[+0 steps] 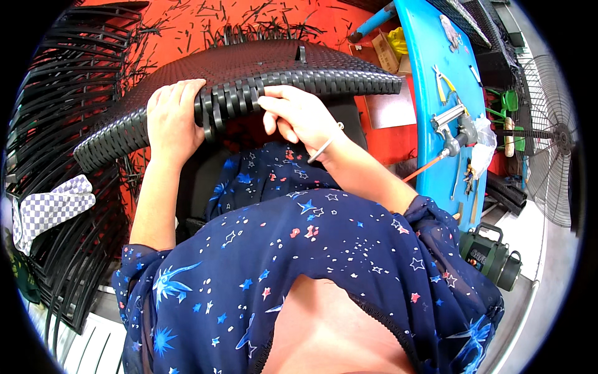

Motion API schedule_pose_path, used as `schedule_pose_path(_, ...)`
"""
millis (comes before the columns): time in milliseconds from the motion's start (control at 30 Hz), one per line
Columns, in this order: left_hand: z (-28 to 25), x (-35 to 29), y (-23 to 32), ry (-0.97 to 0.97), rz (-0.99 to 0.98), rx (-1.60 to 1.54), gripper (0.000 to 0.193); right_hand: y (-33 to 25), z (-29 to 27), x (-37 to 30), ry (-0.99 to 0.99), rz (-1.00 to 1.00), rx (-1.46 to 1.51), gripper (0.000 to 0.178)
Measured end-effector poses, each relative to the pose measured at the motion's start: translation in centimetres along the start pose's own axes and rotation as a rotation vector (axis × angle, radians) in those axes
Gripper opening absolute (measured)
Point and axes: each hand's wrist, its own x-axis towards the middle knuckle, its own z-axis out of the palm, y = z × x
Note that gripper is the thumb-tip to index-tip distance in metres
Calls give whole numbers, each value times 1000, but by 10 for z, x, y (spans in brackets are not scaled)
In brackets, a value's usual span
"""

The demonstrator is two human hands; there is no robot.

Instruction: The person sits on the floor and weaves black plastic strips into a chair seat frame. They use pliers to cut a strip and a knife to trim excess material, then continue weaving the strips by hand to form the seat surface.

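A dark woven panel (249, 59) of flat black plastic strips lies across my lap, its thick rolled edge towards me. My left hand (174, 118) is closed over that edge, fingers on top and thumb beside some loosely wrapped strips (215, 112). Just right of these strips, my right hand (299, 118) is curled at the edge, with thumb and forefinger pinched on a black strip (252, 93). The exact grip is partly hidden by the fingers. One short strip end (302, 55) sticks up from the panel's surface farther right.
At right stands a blue table (430, 171) with yellow-handled pliers (443, 84), a metal air tool (453, 134) and a plastic bag (484, 149). A fan (554, 134) is beyond it. Black strips hang at left beside a checked cloth (56, 209). Offcuts litter the red floor (187, 19).
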Motion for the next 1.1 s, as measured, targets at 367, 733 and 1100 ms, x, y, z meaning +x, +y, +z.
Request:
schedule_pose_path(367,-4,-1,-9,-39,3,1,44,31,-3,8,-52,-421,-324,16)
schedule_pose_path(733,-11,22,-26,-86,3,4,56,5,0,-7,-28,-405,-547,47)
schedule_pose_path(1100,-27,16,-31,-98,38,14,51,-13,1,-25,-83,-401,-863,58)
